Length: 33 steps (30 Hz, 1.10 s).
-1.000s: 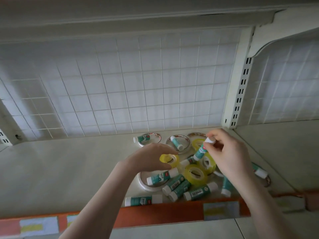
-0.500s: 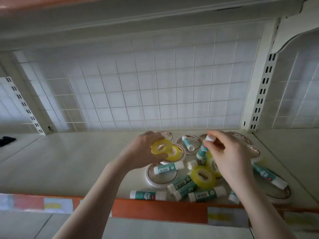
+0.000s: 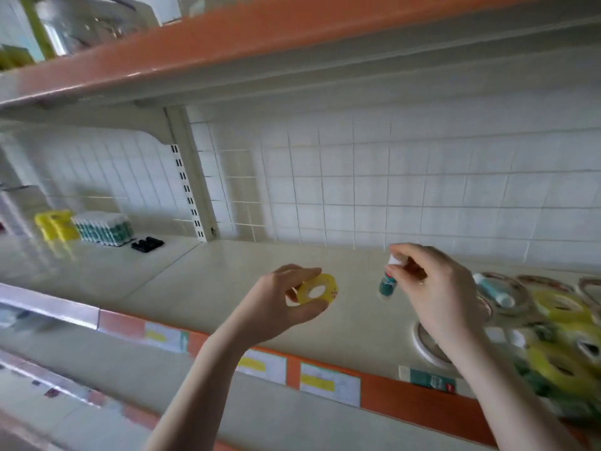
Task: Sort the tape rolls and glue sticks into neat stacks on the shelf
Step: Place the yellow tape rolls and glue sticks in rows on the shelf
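Tape roll [image 3: 318, 289], yellow, sits pinched between thumb and fingers of our left hand [image 3: 279, 304]; our right hand [image 3: 432, 288] grips a glue stick [image 3: 388, 281] by its white cap. Both hang above bare shelf [image 3: 227, 275], left of the jumbled pile [image 3: 553, 323] (blurred). We judge this the carrying step; next, set each down separately.

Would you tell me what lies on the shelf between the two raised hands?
Only bare cream shelf in the head view, between the yellow tape roll and the teal glue stick.
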{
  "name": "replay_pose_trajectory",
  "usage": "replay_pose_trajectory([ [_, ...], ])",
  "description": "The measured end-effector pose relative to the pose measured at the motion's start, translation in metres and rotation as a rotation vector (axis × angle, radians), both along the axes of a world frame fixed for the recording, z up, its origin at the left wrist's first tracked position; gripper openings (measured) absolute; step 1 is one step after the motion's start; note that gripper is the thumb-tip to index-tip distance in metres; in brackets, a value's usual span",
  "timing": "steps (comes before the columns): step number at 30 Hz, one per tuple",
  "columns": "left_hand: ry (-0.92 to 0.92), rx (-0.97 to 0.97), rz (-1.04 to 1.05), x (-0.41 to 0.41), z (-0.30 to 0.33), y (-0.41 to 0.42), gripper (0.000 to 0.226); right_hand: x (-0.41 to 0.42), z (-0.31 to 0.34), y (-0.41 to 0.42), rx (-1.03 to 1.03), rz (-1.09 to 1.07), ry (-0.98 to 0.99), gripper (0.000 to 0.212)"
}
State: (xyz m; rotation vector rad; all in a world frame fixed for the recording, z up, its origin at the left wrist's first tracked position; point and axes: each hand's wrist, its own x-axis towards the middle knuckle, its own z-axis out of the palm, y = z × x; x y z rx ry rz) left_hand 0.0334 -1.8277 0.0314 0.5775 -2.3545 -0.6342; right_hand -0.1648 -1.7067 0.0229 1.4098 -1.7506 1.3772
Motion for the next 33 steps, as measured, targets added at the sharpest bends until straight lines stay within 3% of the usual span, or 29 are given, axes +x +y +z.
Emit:
replay_pose_trajectory([
  [17,-0.038,-0.086,0.446,0.290,-0.004,-0.213,0.083,0.254,0.005,-0.252,0.056,0.222,-0.055,0.024],
  [25,-0.063,-0.101,0.525,0.355,-0.017,-0.317,0.086,0.315,0.020,-0.373,0.144,0.319,-0.086,0.015],
  [33,-0.164,-0.077,0.500,0.393,-0.023,-0.431,0.087,0.336,0.029,-0.509,0.301,0.234,-0.160,0.010],
])
